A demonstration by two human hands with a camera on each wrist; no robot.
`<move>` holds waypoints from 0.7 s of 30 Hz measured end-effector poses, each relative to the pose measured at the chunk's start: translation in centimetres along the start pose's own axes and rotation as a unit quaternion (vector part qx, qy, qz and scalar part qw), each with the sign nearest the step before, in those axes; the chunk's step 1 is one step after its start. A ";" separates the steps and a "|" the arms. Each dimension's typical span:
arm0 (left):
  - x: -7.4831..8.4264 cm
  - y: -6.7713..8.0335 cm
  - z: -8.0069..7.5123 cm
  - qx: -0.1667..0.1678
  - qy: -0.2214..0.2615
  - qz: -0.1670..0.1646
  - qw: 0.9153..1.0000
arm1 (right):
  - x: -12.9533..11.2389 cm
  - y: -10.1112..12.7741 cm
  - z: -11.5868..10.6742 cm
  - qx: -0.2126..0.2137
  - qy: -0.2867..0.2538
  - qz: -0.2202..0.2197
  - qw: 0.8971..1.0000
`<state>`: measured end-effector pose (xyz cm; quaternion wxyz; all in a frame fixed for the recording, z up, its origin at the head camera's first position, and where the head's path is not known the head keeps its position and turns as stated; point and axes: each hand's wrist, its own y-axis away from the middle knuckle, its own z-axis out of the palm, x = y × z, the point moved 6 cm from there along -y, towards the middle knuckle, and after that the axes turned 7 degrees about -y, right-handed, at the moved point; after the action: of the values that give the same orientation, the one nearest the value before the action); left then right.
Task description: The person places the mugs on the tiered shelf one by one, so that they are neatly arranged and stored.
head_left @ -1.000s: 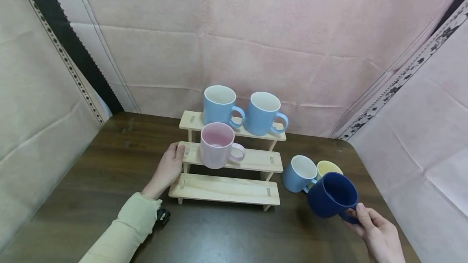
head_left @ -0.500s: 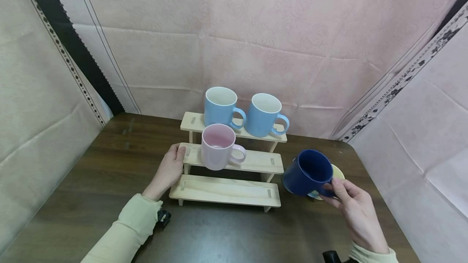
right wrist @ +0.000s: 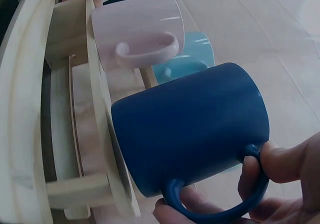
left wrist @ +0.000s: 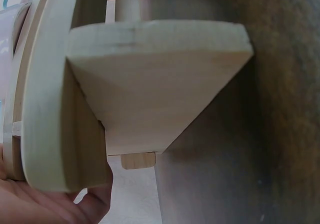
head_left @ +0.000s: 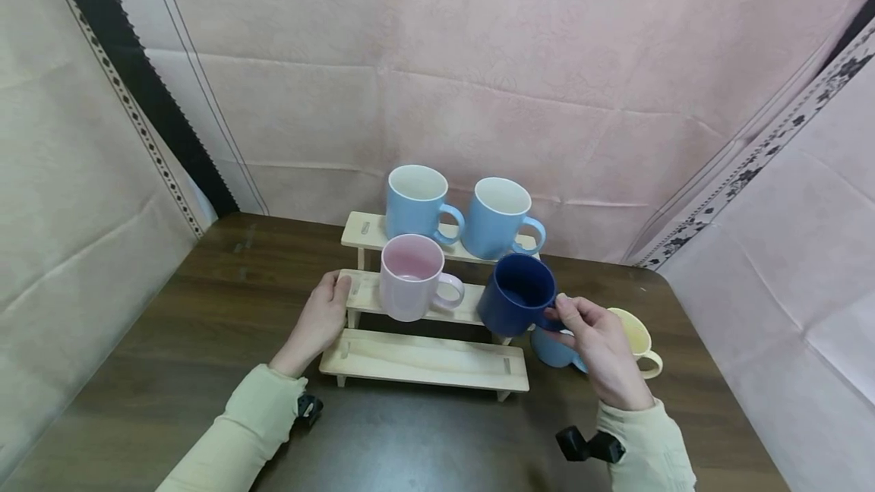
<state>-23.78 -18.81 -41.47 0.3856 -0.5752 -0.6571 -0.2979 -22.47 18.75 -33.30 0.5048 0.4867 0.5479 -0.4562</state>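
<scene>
The right hand (head_left: 601, 351) pinches the navy mug (head_left: 504, 311) by its handle (right wrist: 225, 215), probably for clearance at the right end of the middle shelf (head_left: 368, 294), while the left hand (head_left: 317, 321) grips the opposite end, likely to steady it.

Low blue mug (head_left: 551, 351) is part-masked by navy mug (head_left: 517, 294); yellow mug (head_left: 633, 332) is part-covered by right hand (head_left: 604, 348).

Head view: high, facing forward and down over the whole rack (head_left: 424, 359). Left wrist: close against its left end. Right wrist: close beside the navy mug (right wrist: 192, 126), shared with head.
</scene>
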 end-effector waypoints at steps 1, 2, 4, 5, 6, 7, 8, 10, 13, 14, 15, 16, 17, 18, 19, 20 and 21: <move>0.0 0.0 0.0 0.000 -0.001 0.000 1.000 | 0.0 -0.2 0.2 0.000 0.001 0.001 1.000; 0.0 0.0 0.0 0.000 -0.002 0.000 1.000 | 0.0 -0.4 0.4 -0.001 0.003 0.002 1.000; 0.1 0.0 0.0 -0.001 -0.003 0.001 1.000 | 0.1 -0.8 0.8 -0.004 0.007 0.004 1.000; 0.1 0.0 0.0 -0.002 -0.003 0.001 1.000 | 0.1 -0.9 0.9 -0.006 0.010 0.007 1.000; 0.1 0.0 0.0 -0.001 -0.004 0.001 1.000 | 0.1 -1.1 1.1 -0.009 0.012 0.009 1.000; 0.2 0.1 0.0 -0.002 -0.005 0.002 1.000 | 0.2 -1.2 1.2 -0.011 0.011 0.009 1.000; 0.2 0.1 0.0 -0.002 -0.006 0.002 1.000 | 0.2 -1.3 1.3 -0.012 0.010 0.010 1.000; 0.2 0.1 -0.1 -0.002 -0.008 0.003 1.000 | 0.4 -1.6 1.4 -0.016 0.006 0.013 1.000; 0.3 0.1 -0.1 -0.002 -0.009 0.003 1.000 | 0.6 -1.9 1.6 -0.019 -0.002 0.012 1.000; 0.3 0.1 0.0 -0.002 -0.010 0.003 1.000 | 0.6 -2.0 1.6 -0.021 -0.003 0.012 1.000; 0.3 0.1 0.0 -0.003 -0.010 0.002 1.000 | 0.7 -2.1 1.7 -0.022 -0.004 0.011 1.000; 0.3 0.1 0.0 -0.003 -0.010 0.002 1.000 | 0.7 -2.1 1.7 -0.023 -0.004 0.010 1.000; 0.2 0.1 0.0 -0.003 -0.011 0.002 1.000 | 0.8 -2.2 1.8 -0.022 -0.006 0.010 1.000; 0.2 0.0 0.0 -0.003 -0.011 0.001 1.000 | 0.8 -2.3 1.8 -0.022 -0.008 0.010 1.000; 0.2 0.0 0.0 -0.003 -0.012 0.002 1.000 | 0.8 -2.3 1.9 -0.021 -0.011 0.010 1.000; 0.2 0.0 0.0 -0.003 -0.014 0.002 1.000 | 0.7 -2.4 1.9 -0.021 -0.013 0.010 1.000; 0.1 0.0 0.0 -0.003 -0.015 0.002 1.000 | 0.7 -2.4 2.0 -0.020 -0.014 0.011 1.000</move>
<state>-23.79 -18.75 -41.35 0.3746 -0.5822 -0.6607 -0.2901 -24.63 16.57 -34.12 0.5270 0.4761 0.5444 -0.4463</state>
